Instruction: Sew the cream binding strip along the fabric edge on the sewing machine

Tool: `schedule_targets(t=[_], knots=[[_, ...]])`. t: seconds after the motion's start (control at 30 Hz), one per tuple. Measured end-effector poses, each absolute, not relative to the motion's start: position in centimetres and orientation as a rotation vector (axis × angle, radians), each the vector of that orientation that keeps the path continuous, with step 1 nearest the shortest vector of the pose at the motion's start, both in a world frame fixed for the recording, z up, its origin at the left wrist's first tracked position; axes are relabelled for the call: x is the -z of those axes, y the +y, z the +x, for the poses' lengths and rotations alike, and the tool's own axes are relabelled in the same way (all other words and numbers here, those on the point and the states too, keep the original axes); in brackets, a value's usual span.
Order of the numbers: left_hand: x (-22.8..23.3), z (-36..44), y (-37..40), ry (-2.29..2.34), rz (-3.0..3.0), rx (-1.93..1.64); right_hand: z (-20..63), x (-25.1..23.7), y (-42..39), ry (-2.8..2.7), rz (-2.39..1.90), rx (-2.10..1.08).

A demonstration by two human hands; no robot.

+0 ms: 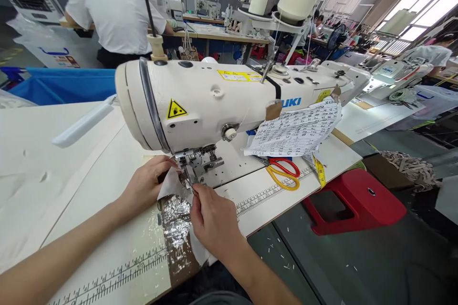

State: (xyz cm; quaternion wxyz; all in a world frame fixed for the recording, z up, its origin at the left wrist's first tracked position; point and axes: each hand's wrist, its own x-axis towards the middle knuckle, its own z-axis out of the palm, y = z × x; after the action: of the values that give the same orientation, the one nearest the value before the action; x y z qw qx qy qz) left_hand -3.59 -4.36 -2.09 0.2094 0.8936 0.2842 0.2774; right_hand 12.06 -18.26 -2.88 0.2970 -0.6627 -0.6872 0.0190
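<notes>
A cream industrial sewing machine (222,100) stands on a white table (89,209). Under its presser foot (188,174) lies a small piece of white fabric (171,186). My left hand (146,186) pinches the fabric on the left of the needle. My right hand (213,219) holds the fabric's edge just in front of the foot, fingers closed on it. More of the white fabric trails off the table edge beneath my right wrist. Brown tape (179,233) covers the table below the fabric.
Yellow-and-red scissors (284,174), a yellow tape measure (319,171) and a printed paper sheet (296,131) taped to the machine lie to the right. A red stool (354,202) stands on the floor. A person in a white shirt (114,14) works behind; a blue bin (64,86) sits at left.
</notes>
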Motion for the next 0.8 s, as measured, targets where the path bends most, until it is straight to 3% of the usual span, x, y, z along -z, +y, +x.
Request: schedule_targets(t=[0.37,0.8], knots=[[1.73,-3.05,-4.46,0.899,2.415,-0.689,12.01,3.25,-18.29,-1.853,-1.760,-0.013],[1.82,-3.27,-4.62,0.809,2.420,-0.833,11.92,3.18,-18.44,-1.867,-1.792,-0.017]])
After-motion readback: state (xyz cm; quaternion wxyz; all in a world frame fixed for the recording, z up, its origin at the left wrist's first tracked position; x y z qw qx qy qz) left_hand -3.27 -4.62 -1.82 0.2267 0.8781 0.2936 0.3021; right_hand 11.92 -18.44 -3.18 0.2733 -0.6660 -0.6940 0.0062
